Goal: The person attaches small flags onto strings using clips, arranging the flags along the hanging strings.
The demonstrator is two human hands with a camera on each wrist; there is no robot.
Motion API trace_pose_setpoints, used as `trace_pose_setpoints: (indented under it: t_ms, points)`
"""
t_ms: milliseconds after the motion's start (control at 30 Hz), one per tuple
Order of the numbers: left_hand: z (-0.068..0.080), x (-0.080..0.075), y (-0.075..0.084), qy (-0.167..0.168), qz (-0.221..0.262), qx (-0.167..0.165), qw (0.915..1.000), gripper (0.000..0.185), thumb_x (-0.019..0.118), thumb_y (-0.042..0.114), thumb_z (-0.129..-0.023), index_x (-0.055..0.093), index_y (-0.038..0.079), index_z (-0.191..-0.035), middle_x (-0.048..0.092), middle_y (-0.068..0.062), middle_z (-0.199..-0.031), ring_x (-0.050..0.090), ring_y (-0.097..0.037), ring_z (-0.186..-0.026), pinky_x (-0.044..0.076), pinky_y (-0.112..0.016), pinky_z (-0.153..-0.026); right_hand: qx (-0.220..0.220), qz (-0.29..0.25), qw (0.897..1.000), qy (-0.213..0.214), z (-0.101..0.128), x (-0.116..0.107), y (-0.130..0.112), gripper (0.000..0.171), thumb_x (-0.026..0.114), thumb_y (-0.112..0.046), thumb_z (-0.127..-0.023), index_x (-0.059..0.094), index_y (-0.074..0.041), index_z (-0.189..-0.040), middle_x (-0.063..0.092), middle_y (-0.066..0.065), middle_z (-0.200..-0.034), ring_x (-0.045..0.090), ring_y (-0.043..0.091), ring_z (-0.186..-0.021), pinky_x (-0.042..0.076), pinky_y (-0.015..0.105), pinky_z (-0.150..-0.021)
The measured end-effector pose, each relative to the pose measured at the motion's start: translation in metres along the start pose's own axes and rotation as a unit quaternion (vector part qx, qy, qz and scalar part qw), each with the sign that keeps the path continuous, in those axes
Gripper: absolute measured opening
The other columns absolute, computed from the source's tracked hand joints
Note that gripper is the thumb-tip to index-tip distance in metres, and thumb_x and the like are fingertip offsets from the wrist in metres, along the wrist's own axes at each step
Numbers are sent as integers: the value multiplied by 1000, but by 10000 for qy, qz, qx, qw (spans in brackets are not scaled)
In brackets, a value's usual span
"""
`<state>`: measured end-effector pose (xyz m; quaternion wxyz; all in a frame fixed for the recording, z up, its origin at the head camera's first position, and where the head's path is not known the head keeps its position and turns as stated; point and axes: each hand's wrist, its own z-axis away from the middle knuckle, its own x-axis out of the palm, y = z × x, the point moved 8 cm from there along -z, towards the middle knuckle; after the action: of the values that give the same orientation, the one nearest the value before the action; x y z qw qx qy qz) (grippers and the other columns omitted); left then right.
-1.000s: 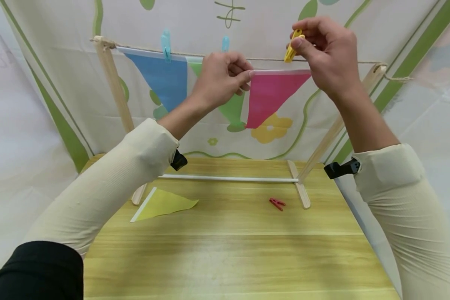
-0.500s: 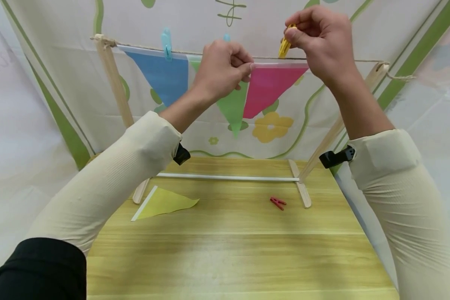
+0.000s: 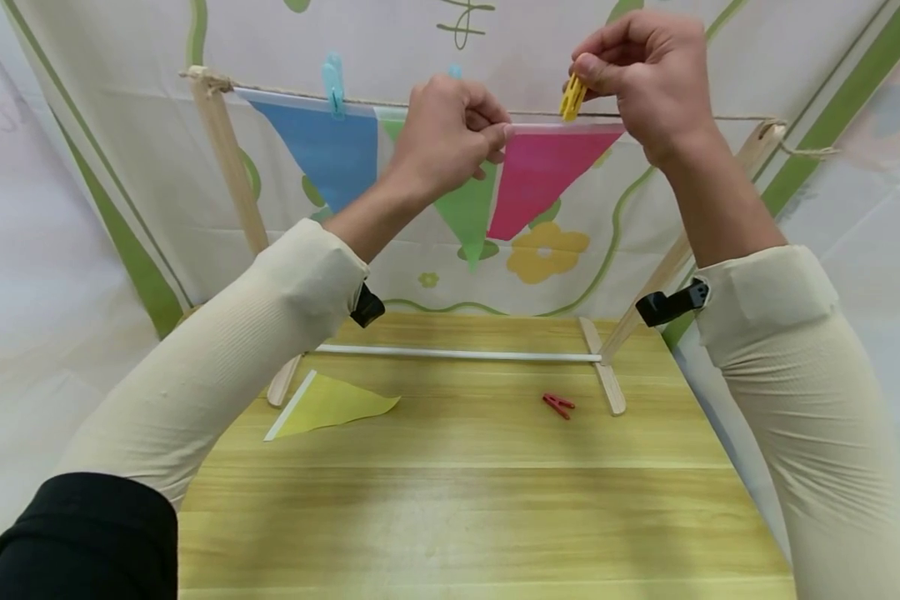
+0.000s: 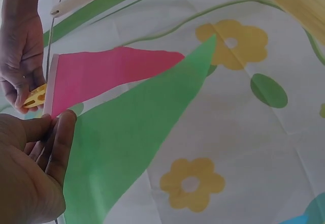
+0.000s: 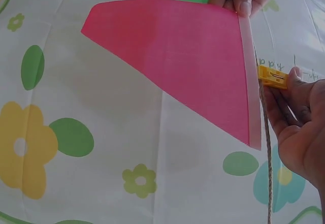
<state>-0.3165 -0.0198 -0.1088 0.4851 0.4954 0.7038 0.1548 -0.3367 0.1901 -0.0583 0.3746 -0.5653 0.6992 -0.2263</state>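
My left hand (image 3: 450, 137) pinches the upper left corner of a pink pennant (image 3: 547, 175) between thumb and fingers, its white top strip lying along the twine (image 3: 675, 117). In my right hand (image 3: 648, 83) is a yellow clothespin (image 3: 572, 97), squeezed between thumb and fingers. The clothespin's tip (image 5: 262, 73) reaches the twine by the pennant's white edge in the right wrist view; whether it bites the strip I cannot tell. To the left hang a green pennant (image 3: 465, 212), partly behind my left hand, and a blue pennant (image 3: 318, 146) under a light blue clothespin (image 3: 333, 86).
A yellow pennant (image 3: 333, 407) and a red clothespin (image 3: 558, 406) lie on the wooden table (image 3: 450, 517). Two wooden posts carry the twine, the right post (image 3: 663, 271) beneath my right arm. A white rod (image 3: 457, 354) joins their feet. Behind hangs a printed cloth (image 3: 390, 283).
Both hands have risen, lifting the pink pennant up to the twine. The yellow clothespin has shifted slightly left and now points down at the twine.
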Motion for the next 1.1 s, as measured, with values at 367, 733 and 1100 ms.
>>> trace_pose_setpoints:
  t_ms: [367,733,1100]
  points:
    - [-4,-2,0,49,-1,-87,10000,20,73,18,-112,86,4,-118,87,-12,-110,84,-14,-91,67,-23,-73,-2,-185,9997,-126,3,4,3,6,81,-2,-101,84,2,-97,81,-1,-83,80,12,-77,66,15,-82]
    - [-6,1,5,47,113,-200,9997,21,73,19,-111,86,5,-119,87,-11,-114,84,-16,-91,67,-23,-73,47,990,9940,-467,9,2,5,14,82,-13,-104,86,-3,-114,80,-13,-93,78,5,-87,61,10,-86]
    - [-4,0,2,89,178,-181,9996,20,73,18,-111,85,3,-119,87,-12,-112,84,-18,-91,67,-23,-74,-89,1755,9826,-603,13,3,1,27,80,-18,-107,83,-1,-127,75,-26,-94,72,-2,-88,56,9,-81]
